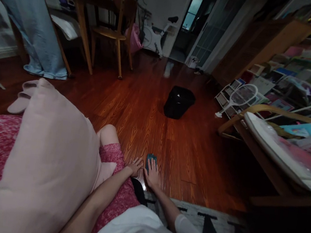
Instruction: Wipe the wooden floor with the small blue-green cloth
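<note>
Overlapping one teal object (151, 156) is one right hand (152, 176).

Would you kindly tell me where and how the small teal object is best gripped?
Probably by its two long edges, the right hand coming from above: the teal object looks flat and narrow against the wooden floor, and that hand lies over its near part.

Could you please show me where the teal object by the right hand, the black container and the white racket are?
Teal object (151, 157): head view, its uncovered far end.
Black container (177, 106): head view, its side wall.
White racket (243, 95): head view, the mesh of its head.
</note>
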`<state>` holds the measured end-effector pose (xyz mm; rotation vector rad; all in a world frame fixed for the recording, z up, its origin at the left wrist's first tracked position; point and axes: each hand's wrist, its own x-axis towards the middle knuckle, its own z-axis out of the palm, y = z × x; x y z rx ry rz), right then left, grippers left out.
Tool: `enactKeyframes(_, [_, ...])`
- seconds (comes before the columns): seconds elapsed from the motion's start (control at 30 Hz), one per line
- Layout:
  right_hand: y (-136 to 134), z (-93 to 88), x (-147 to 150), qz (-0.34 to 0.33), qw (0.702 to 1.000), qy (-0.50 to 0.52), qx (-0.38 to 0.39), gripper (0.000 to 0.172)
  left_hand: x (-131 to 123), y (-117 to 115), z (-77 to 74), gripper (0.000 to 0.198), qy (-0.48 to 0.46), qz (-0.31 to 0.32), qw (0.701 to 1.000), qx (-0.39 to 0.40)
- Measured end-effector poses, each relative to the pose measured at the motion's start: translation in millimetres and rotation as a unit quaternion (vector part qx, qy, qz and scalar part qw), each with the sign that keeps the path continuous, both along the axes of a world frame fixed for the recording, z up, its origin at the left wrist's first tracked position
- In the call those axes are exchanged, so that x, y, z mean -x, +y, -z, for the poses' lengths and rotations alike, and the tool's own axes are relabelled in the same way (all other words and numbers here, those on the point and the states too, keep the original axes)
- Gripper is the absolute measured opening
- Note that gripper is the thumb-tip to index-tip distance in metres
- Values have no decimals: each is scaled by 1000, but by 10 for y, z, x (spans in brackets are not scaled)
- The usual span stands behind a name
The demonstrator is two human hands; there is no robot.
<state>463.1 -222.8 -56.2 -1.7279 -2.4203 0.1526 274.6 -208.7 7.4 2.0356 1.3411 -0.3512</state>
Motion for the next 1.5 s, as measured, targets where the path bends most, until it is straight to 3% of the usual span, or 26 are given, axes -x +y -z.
enactKeyframes(0.13, [-420, 108, -163, -14, 1000, -7, -15, 61, -14, -11, 3, 90, 8, -5, 1000, 2])
enactKeyframes(0.23, [-463, 130, -108, 10, 1000, -5, -18, 60, -17, -16, -23, 91, 19, -2, 1000, 8])
enactKeyframes(0.5, [411, -116, 233, 46, 999, -6, 29, 62, 13, -7, -42, 92, 27, 17, 1000, 2])
enactKeyframes(0.63, [557, -105, 265, 60, 998, -3, 33, 63, 11, -1, -28, 91, 7, 8, 1000, 2])
enactKeyframes(0.73, [330, -10, 172, 40, 999, -8, 26, 62, 1, -10, -27, 91, -3, -3, 1000, 9])
enactKeyframes(0.9, [-300, 103, -62, 2, 1000, -21, -3, 61, -12, -18, -2, 90, 8, -1, 1000, 14])
enactKeyframes(1.0, [-420, 121, -87, 9, 1000, -26, -6, 61, -5, -14, 27, 93, 8, 5, 1000, 19])
enactKeyframes(1.07, [-307, 101, -34, 22, 999, -25, -3, 61, 7, -11, 41, 93, 6, 8, 1000, 19])
enactKeyframes(1.3, [541, -151, 240, 115, 992, -13, 51, 62, 28, 1, 12, 93, 14, 13, 1000, 6])
enactKeyframes(1.4, [545, -120, 231, 103, 994, -5, 46, 62, 25, 2, -1, 91, 9, 12, 1000, -1])
enactKeyframes(1.5, [224, 34, 97, 54, 998, -9, 11, 61, 14, 5, -11, 91, 5, 8, 1000, 0])
